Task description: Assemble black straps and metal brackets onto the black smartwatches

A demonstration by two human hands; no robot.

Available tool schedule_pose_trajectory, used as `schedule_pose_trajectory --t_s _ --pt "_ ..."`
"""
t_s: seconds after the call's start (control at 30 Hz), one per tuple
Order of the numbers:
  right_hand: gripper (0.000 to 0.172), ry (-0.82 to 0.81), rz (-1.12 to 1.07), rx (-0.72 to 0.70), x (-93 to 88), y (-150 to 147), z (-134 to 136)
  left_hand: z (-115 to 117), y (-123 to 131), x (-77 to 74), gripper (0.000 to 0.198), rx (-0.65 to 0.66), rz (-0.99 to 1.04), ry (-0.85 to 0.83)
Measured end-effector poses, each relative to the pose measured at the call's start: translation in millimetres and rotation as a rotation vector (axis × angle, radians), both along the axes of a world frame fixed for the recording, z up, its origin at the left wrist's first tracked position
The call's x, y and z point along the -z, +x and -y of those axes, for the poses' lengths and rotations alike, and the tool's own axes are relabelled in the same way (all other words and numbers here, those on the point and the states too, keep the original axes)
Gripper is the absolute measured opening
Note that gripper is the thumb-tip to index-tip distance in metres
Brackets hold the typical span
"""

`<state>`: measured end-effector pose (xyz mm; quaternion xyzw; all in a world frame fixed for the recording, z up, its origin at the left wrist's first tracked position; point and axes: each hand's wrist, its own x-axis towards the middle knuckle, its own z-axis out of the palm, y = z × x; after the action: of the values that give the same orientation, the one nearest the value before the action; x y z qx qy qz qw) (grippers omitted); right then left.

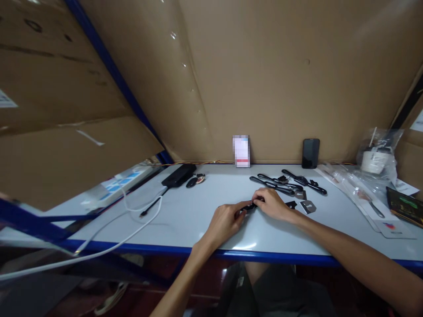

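My left hand (226, 220) and my right hand (271, 203) meet at the middle of the white table (185, 211). Both are closed on a small black handled tool (248, 206) that lies low over the table between them. Just behind my right hand lie several more black handled tools (287, 181) in a loose row. Two small grey metal blades (307, 205) rest on the table right of my right hand.
A black phone (310, 153) and a small card (241, 151) lean against the cardboard wall at the back. A black adapter (178, 175) with white cables (132, 215) lies at the left. Plastic bags (363, 185) and a white jar (373, 160) sit at the right.
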<state>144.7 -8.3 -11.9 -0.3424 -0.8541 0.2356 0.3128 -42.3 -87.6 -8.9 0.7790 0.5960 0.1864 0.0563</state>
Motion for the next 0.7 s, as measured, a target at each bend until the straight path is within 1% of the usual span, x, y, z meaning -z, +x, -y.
schedule_pose_trajectory --t_s 0.07,0.17,0.33,0.43,0.57,0.7 --pt "0.018 -0.001 -0.003 0.001 0.3 0.1 0.0 0.4 1.9 0.2 0.04 -0.044 -0.073 0.02" --pt "0.018 -0.003 -0.006 -0.001 0.7 0.6 0.0 1.0 4.8 0.2 0.038 -0.084 -0.126 0.043" --pt "0.021 -0.004 -0.016 -0.003 2.0 0.5 -0.7 0.2 2.6 0.9 0.022 -0.111 -0.039 0.044" --pt "0.021 -0.007 -0.026 -0.007 3.1 -0.4 -1.5 -0.5 -1.1 2.7 0.018 -0.045 0.019 0.034" --pt "0.025 -0.017 -0.045 -0.003 5.0 -1.3 -2.3 -0.7 -2.8 3.7 0.028 0.027 0.04 0.022" --pt "0.031 -0.025 -0.058 0.013 6.7 -1.4 -2.0 -0.4 0.8 1.8 0.04 0.007 -0.044 0.005"
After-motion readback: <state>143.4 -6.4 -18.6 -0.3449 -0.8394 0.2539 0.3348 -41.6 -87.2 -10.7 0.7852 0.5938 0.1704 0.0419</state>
